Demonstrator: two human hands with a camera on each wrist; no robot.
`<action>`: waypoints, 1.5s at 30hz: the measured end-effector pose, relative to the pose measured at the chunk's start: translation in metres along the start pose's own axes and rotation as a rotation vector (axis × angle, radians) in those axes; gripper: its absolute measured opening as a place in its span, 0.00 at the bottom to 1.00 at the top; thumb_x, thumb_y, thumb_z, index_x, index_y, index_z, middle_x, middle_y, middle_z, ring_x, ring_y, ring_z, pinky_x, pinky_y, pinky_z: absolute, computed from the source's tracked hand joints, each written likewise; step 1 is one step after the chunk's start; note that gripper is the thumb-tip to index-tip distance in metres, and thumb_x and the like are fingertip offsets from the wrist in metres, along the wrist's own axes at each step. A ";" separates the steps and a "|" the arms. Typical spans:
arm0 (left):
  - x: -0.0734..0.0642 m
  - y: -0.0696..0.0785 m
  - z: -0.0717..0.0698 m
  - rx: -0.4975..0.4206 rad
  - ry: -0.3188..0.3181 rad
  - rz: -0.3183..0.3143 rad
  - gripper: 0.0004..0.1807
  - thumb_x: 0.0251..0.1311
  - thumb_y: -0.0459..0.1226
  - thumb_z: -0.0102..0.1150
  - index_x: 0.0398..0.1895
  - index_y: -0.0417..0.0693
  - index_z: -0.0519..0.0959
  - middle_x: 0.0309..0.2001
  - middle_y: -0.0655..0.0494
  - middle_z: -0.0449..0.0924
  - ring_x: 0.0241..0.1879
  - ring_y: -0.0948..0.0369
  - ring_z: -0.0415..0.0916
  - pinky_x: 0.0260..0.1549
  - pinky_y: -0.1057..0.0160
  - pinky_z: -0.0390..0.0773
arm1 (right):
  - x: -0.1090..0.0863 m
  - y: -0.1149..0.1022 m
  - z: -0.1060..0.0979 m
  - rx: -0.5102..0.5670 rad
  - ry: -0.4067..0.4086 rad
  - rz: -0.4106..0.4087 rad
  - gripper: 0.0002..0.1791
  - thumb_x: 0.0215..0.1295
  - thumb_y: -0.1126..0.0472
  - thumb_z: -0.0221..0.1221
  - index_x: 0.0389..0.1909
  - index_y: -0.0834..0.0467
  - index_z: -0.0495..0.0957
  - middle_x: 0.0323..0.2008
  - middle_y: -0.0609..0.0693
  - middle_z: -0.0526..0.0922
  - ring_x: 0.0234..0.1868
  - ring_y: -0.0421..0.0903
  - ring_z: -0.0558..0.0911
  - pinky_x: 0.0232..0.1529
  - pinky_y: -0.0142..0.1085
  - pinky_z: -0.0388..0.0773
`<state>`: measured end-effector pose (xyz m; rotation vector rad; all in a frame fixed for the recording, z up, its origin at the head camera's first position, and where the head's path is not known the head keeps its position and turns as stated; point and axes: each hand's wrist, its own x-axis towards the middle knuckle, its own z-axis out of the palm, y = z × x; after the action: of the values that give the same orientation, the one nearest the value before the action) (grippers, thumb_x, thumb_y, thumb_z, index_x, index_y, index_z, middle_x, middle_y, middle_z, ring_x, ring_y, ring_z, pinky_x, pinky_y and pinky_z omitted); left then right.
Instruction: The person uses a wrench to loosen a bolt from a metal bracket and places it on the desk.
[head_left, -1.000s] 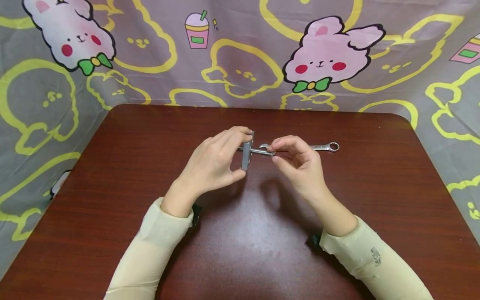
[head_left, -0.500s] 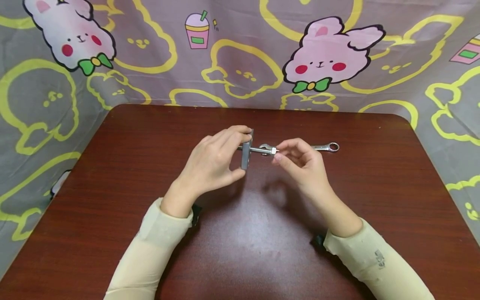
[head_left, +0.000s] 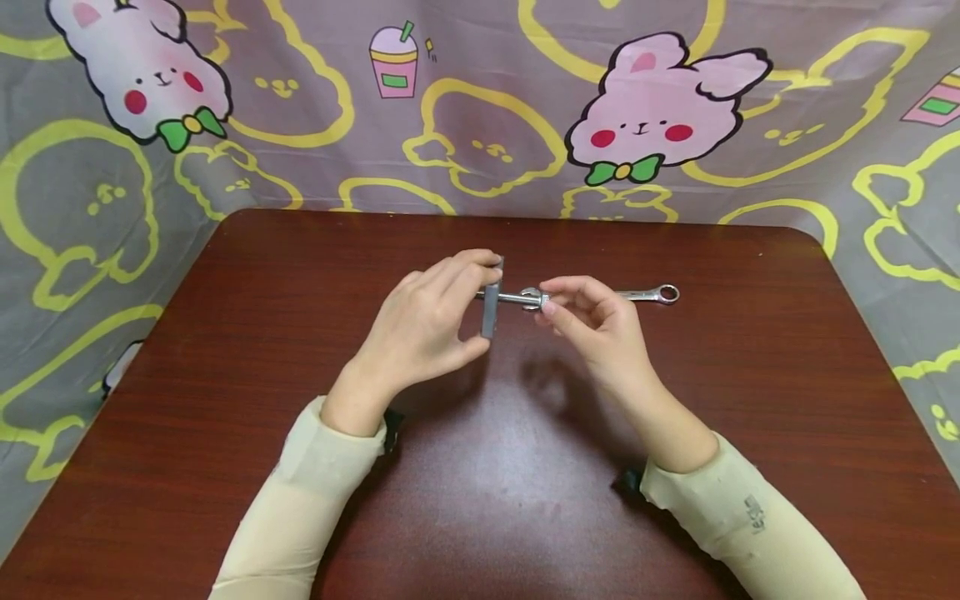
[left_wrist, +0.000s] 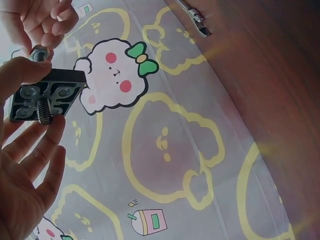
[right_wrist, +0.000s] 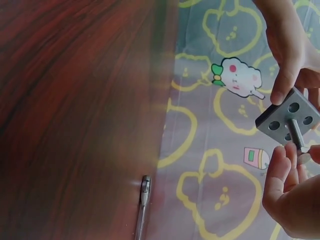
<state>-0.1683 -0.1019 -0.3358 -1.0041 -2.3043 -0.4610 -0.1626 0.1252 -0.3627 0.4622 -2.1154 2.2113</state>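
Note:
My left hand (head_left: pixel 427 321) grips a square grey metal plate (head_left: pixel 491 310) by its opposite edges, thumb below and fingers above in the head view. Round holes show near the plate's corners in the right wrist view. A threaded bolt (right_wrist: pixel 296 131) passes through the plate's middle, and its threaded end (left_wrist: pixel 44 111) sticks out on the far side. With thumb and fingertips my right hand (head_left: pixel 603 325) pinches the bolt's hex end (head_left: pixel 544 302), a short way from the plate. Fingers partly cover that end.
Behind my right hand a combination wrench (head_left: pixel 648 295) lies on the dark red-brown table (head_left: pixel 480 500), its middle hidden by the hand. A cartoon-printed cloth (head_left: pixel 480 108) hangs along the table's back and sides.
The right fingers opened off the bolt's hex end half a second ago, drawing slightly right, and now close round it again. The plate has shifted very slightly left; the wrench stays put.

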 end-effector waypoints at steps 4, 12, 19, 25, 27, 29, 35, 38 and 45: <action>0.000 -0.001 0.001 -0.004 -0.010 -0.012 0.33 0.37 0.37 0.74 0.53 0.43 0.75 0.59 0.49 0.78 0.53 0.54 0.81 0.33 0.55 0.80 | 0.000 -0.001 0.001 -0.015 -0.007 0.002 0.16 0.62 0.76 0.59 0.51 0.75 0.75 0.35 0.39 0.86 0.34 0.38 0.86 0.39 0.30 0.83; 0.001 -0.001 0.003 -0.048 -0.018 -0.019 0.33 0.37 0.36 0.74 0.52 0.41 0.74 0.58 0.48 0.79 0.54 0.54 0.80 0.40 0.56 0.82 | 0.000 0.000 0.005 0.122 -0.013 -0.077 0.16 0.59 0.81 0.57 0.41 0.60 0.82 0.40 0.48 0.83 0.32 0.42 0.85 0.39 0.34 0.84; 0.001 -0.002 0.003 -0.076 -0.012 -0.006 0.34 0.35 0.36 0.75 0.51 0.40 0.74 0.57 0.48 0.79 0.55 0.54 0.79 0.46 0.56 0.81 | 0.002 -0.003 0.009 0.100 0.063 -0.108 0.16 0.60 0.79 0.58 0.39 0.55 0.83 0.39 0.47 0.83 0.37 0.40 0.84 0.41 0.31 0.82; 0.000 -0.002 0.004 -0.114 0.000 -0.013 0.35 0.34 0.38 0.75 0.51 0.39 0.74 0.55 0.47 0.79 0.51 0.55 0.80 0.49 0.58 0.80 | 0.001 -0.006 0.011 0.012 0.042 -0.144 0.21 0.56 0.82 0.57 0.42 0.54 0.82 0.41 0.44 0.81 0.43 0.39 0.82 0.42 0.28 0.78; 0.001 -0.002 0.004 -0.123 0.005 -0.010 0.34 0.34 0.38 0.74 0.50 0.39 0.74 0.54 0.47 0.79 0.49 0.55 0.80 0.48 0.59 0.80 | 0.001 -0.006 0.012 -0.001 0.037 -0.159 0.22 0.54 0.83 0.55 0.43 0.57 0.82 0.40 0.43 0.81 0.44 0.39 0.82 0.42 0.28 0.78; 0.001 -0.002 0.004 -0.128 0.009 -0.007 0.34 0.35 0.39 0.73 0.50 0.39 0.74 0.54 0.47 0.79 0.49 0.55 0.80 0.48 0.60 0.80 | 0.000 -0.006 0.012 -0.004 0.039 -0.169 0.22 0.53 0.83 0.54 0.43 0.60 0.81 0.39 0.42 0.82 0.44 0.39 0.82 0.41 0.27 0.77; 0.002 -0.002 0.002 -0.107 0.019 0.006 0.35 0.33 0.38 0.75 0.50 0.39 0.74 0.55 0.47 0.80 0.52 0.54 0.80 0.51 0.58 0.80 | 0.002 -0.008 0.008 0.044 0.100 -0.045 0.12 0.63 0.75 0.56 0.42 0.57 0.81 0.38 0.42 0.83 0.40 0.37 0.82 0.42 0.28 0.79; 0.002 -0.001 0.001 -0.092 0.024 0.015 0.35 0.33 0.38 0.76 0.50 0.39 0.74 0.55 0.46 0.80 0.54 0.54 0.80 0.50 0.57 0.80 | 0.003 -0.006 0.004 0.001 0.108 0.063 0.06 0.68 0.68 0.57 0.41 0.58 0.80 0.34 0.41 0.84 0.37 0.36 0.84 0.42 0.29 0.80; 0.002 0.002 -0.002 -0.046 0.037 0.025 0.34 0.34 0.38 0.76 0.50 0.40 0.74 0.56 0.47 0.80 0.52 0.54 0.81 0.44 0.57 0.82 | 0.001 -0.003 0.001 -0.054 0.034 0.086 0.04 0.69 0.66 0.56 0.37 0.59 0.80 0.24 0.40 0.84 0.30 0.36 0.84 0.38 0.31 0.81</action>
<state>-0.1675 -0.1006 -0.3330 -1.0371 -2.2550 -0.5202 -0.1631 0.1246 -0.3590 0.3336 -2.2114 2.1826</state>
